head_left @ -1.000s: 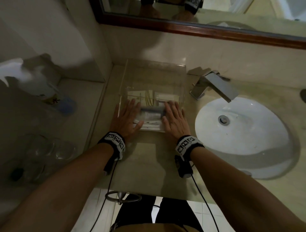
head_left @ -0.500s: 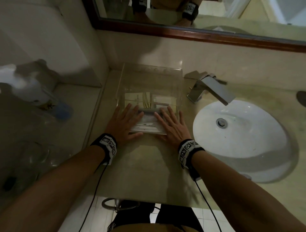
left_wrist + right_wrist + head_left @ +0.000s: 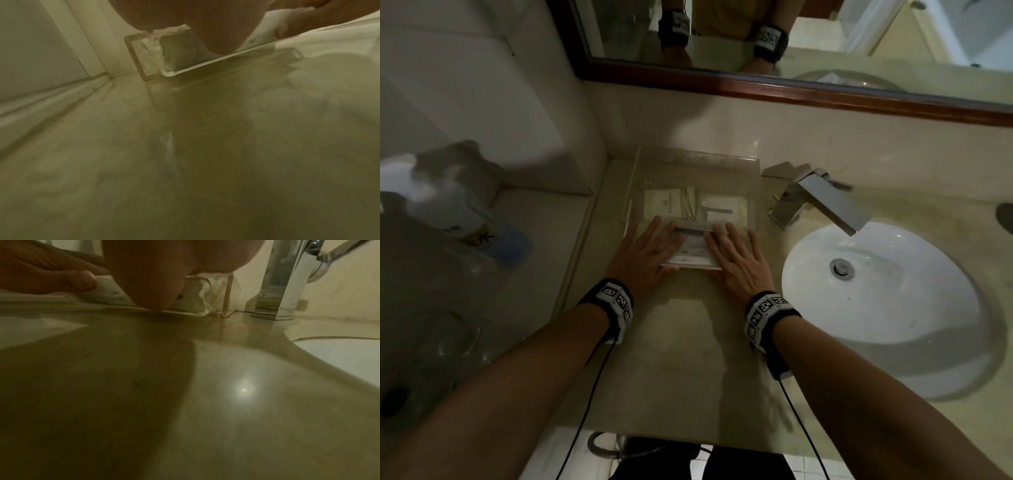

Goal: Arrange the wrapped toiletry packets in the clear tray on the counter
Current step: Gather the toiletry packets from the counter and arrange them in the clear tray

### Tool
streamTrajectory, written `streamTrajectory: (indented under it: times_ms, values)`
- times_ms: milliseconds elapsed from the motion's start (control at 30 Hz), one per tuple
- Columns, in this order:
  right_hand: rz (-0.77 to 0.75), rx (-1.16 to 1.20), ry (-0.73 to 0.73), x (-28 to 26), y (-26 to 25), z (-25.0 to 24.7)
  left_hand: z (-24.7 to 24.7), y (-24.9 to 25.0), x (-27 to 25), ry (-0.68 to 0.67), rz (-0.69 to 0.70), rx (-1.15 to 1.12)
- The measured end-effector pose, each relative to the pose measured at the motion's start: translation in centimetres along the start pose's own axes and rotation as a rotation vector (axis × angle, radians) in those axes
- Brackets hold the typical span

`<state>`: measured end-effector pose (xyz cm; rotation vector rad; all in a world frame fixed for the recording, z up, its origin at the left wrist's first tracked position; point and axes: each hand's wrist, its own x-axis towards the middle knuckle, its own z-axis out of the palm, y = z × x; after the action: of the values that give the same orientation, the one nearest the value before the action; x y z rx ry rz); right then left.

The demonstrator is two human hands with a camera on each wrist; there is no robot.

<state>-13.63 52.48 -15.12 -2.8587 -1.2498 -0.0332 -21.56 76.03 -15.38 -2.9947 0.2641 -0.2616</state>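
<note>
A clear tray stands on the beige counter by the back wall, left of the sink. Several wrapped toiletry packets lie in it: a cream packet at the back left, a white packet at the back right, and flat white packets at the front. My left hand lies flat with straight fingers on the front packets' left end. My right hand lies flat on their right end. In the left wrist view the tray's front corner shows under my palm.
A white sink with a chrome faucet sits right of the tray. A lower shelf at the left holds a plastic bottle and drinking glasses. A framed mirror runs along the wall.
Both hands have shifted slightly along the front packets, the right hand a little inward. The camera view has tilted so more of the mirror shows.
</note>
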Motion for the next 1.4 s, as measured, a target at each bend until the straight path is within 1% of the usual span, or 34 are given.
streamTrajectory:
  times_ms: [300,433,500,567,767,867,933,1067,1133,1233,1300,1400]
  values:
    - [-0.009,-0.017,0.009,0.3,0.3,-0.1,-0.2,0.1,0.5,0.059,0.008,-0.005]
    - [-0.08,-0.027,-0.026,-0.1,0.1,0.1,-0.2,1.0,0.6,0.088,0.054,-0.046]
    - [-0.086,-0.031,-0.018,-0.3,0.1,0.2,-0.3,1.4,0.6,0.091,0.047,-0.054]
    - [-0.071,-0.042,0.013,-0.3,0.0,0.1,-0.2,1.3,0.6,0.112,0.045,-0.046]
    - [-0.05,-0.067,0.09,0.3,-0.1,-0.2,0.0,1.0,1.4,0.235,0.059,-0.021]
    - [-0.054,-0.06,0.093,0.9,0.0,-0.6,-0.1,0.9,2.0,0.245,0.054,-0.041]
    - [-0.026,-0.023,0.088,1.2,-0.1,-1.0,-0.2,0.8,2.5,0.265,0.046,-0.074]
    - [0.034,0.02,0.121,1.7,0.1,-1.4,-0.4,1.0,3.4,0.348,0.026,-0.104]
    - [0.06,0.031,0.141,2.0,0.3,-1.4,-0.4,1.1,3.9,0.367,0.009,-0.119]
    - [0.098,0.062,0.14,2.7,0.5,-2.3,-0.6,1.4,4.4,0.357,-0.039,-0.132]
    - [0.138,0.101,0.058,3.3,0.6,-2.8,-1.0,1.4,4.8,0.314,-0.075,-0.131]
    - [0.18,0.145,0.017,4.1,1.0,-2.7,-1.3,1.2,5.4,0.249,-0.14,-0.127]
